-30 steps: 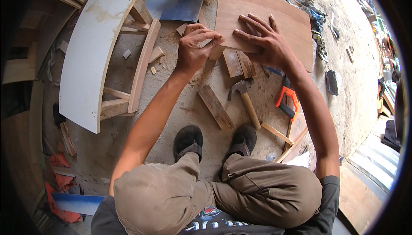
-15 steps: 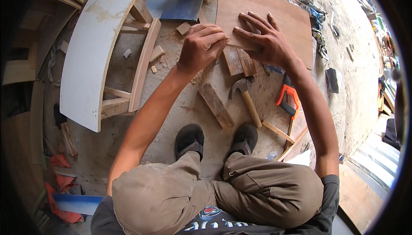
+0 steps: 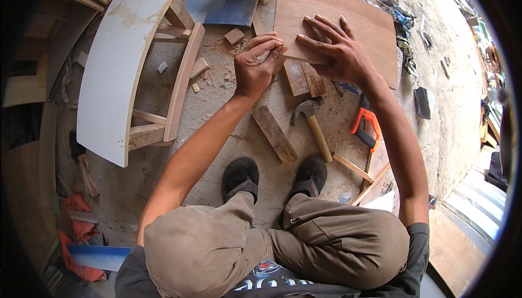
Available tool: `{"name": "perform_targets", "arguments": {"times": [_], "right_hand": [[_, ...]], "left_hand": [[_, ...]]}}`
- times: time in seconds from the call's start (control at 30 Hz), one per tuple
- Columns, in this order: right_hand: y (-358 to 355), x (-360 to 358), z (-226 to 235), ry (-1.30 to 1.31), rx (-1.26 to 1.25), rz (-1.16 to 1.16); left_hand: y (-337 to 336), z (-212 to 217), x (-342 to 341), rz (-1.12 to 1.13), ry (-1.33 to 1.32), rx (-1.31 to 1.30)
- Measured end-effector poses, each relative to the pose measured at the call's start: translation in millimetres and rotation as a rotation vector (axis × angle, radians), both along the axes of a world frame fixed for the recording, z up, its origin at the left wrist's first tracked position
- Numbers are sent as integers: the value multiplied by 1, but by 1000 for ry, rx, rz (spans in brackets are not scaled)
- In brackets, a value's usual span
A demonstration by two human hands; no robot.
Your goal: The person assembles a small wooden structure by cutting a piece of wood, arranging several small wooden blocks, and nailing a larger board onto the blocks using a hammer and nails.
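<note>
A brown plywood board [image 3: 353, 20] lies across wood blocks [image 3: 296, 79] on the floor in front of me. My right hand [image 3: 342, 53] rests flat on its near part, fingers spread, holding nothing. At the board's near left corner, my left hand [image 3: 255, 69] is closed in a pinch, thumb against fingers. Whatever is in the pinch is too small to make out. Nearer to me, a claw hammer [image 3: 315, 132] with a wooden handle lies on the floor, its head toward the board.
On the left stands a wooden frame with a white panel [image 3: 111, 75]. An orange-handled saw [image 3: 368, 129] lies at the right, a loose wood block [image 3: 274, 135] left of the hammer. A blue-grey sheet [image 3: 222, 10] and several offcuts lie farther off. My feet stand close below.
My left hand has turned a little at the board's corner, its fingers lifting and the thumb showing more. The right hand stays in place on the board.
</note>
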State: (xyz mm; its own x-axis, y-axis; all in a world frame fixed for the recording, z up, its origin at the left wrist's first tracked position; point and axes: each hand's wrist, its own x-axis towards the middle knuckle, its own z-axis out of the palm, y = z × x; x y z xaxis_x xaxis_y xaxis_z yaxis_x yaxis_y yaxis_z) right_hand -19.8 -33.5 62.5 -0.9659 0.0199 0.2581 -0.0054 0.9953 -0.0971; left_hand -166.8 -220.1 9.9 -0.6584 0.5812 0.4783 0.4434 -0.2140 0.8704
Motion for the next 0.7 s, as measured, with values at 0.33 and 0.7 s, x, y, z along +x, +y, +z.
{"name": "perform_targets", "arguments": {"times": [0.33, 0.7], "right_hand": [[0, 1, 0, -5, 6, -7], [-2, 0, 1, -26, 8, -27]], "left_hand": [[2, -2, 5, 4, -100, 30], [1, -7, -1, -25, -38, 26]]}}
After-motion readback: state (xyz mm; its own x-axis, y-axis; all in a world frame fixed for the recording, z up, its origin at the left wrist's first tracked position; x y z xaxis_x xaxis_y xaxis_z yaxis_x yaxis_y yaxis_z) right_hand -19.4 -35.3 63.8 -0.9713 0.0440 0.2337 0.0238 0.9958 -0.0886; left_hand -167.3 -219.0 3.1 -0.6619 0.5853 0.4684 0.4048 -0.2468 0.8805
